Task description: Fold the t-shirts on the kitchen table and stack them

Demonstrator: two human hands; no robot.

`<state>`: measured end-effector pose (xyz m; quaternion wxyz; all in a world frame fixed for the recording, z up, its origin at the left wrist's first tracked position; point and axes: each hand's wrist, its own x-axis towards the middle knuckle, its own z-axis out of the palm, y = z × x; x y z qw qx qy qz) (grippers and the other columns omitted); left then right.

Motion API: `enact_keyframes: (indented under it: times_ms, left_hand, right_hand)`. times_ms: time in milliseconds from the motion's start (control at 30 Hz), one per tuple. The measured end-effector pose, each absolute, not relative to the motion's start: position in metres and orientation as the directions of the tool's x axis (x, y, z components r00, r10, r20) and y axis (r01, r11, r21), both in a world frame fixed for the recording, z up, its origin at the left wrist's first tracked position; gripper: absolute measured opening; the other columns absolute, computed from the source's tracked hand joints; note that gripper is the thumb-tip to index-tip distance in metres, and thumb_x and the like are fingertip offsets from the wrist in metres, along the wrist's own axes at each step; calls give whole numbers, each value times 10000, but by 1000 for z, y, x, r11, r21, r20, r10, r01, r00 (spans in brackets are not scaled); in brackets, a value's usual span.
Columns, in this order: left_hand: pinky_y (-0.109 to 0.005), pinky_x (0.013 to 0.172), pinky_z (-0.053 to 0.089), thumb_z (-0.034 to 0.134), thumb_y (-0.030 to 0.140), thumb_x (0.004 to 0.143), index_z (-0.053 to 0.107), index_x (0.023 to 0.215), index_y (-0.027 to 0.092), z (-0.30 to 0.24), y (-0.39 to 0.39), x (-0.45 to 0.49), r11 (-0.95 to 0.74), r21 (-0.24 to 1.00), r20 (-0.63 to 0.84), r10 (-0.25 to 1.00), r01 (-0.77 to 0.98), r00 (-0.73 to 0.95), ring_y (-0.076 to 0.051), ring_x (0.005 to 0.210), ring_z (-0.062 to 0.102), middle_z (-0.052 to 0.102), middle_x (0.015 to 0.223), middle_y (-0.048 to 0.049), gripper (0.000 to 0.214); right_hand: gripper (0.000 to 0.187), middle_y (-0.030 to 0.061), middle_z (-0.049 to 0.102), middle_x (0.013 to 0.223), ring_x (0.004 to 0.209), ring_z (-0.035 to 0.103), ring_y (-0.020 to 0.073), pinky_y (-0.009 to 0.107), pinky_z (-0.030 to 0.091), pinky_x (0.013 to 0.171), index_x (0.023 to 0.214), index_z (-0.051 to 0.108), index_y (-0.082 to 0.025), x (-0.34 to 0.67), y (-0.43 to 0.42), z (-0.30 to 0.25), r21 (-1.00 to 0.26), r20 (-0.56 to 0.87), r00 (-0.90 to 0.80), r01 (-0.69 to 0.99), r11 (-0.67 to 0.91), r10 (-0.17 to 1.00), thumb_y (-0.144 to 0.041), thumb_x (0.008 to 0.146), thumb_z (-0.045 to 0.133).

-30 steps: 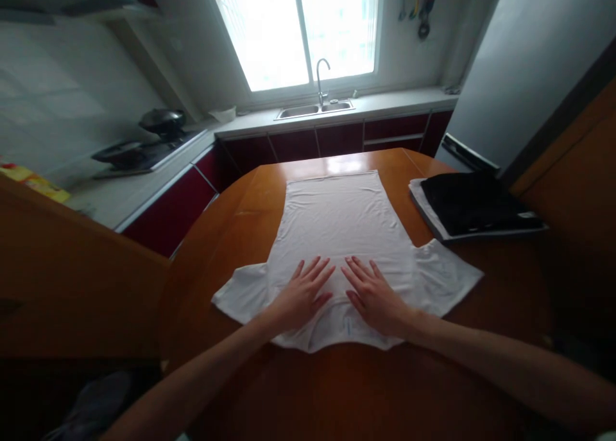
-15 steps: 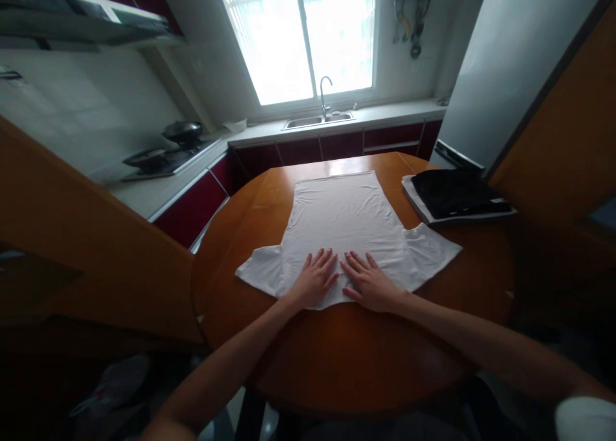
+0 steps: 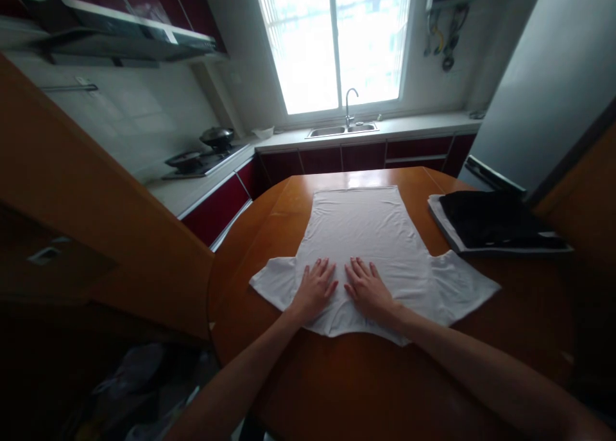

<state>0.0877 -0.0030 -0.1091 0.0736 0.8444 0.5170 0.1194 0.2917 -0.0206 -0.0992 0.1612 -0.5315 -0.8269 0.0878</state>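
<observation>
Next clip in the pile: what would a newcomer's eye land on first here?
A white T-shirt lies spread flat in the middle of a round wooden table, with the left hand and right hand pressed flat side by side on its near end. At the table's right edge sits a stack of folded dark and light clothes. Behind it all, a bright window glares above the sink.

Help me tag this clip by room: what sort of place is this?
Most likely a home kitchen: a sink with a tap under the window, a stove with pans, and a range hood above.
</observation>
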Motion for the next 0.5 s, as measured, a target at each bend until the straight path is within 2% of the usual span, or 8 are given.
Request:
enact_keyframes:
  times_ms: [100,233,300,367,433,500]
  left_hand:
    - [-567,1194,292,430,325,1009,492,1462,208,-105,7,80,-416,302,172,909,858,380,-285,1478,355,433,1569,-134,473]
    - [-448,1199,333,466,273,971,569,1385,188,-88,33,40,-292,316,278,938,903,206,-252,1408,451,522,1492,-125,435]
    - [-398,1167,378,484,249,946,587,1364,162,-81,43,6,-149,304,284,957,941,60,-251,1354,507,567,1434,-140,439]
    - [-403,1115,423,514,261,923,602,1342,149,-77,46,-30,64,258,244,961,964,-129,-276,1283,565,613,1355,-161,442]
    - [-422,1054,457,551,337,916,631,1283,144,-75,43,-61,257,208,173,940,944,-294,-307,1202,613,664,1257,-173,423]
    - [-412,985,487,573,452,909,665,1176,139,-74,37,-80,374,200,67,917,905,-394,-320,1117,654,711,1148,-173,422]
  right_hand:
    - [549,183,312,1621,1523,238,303,554,222,1207,1518,428,-106,291,-21,-107,-328,176,-374,850,413,910,-357,1033,369]
    - [511,144,336,1619,1522,250,271,529,223,1219,1502,462,-144,293,-23,-102,-348,262,-373,824,448,890,-322,1040,335]
    - [496,141,370,1603,1509,285,268,518,240,1218,1477,497,-147,294,-25,-100,-356,285,-378,811,464,881,-306,1037,334]
    - [482,148,399,1586,1493,320,275,529,267,1208,1451,531,-152,294,-25,-100,-368,295,-370,807,462,881,-294,1030,342]
    - [474,154,416,1573,1486,334,284,548,289,1195,1436,546,-162,295,-24,-102,-380,310,-359,802,461,880,-290,1022,354]
    - [464,157,436,1560,1483,337,288,553,305,1187,1417,562,-166,296,-23,-104,-390,327,-351,795,464,877,-287,1016,364]
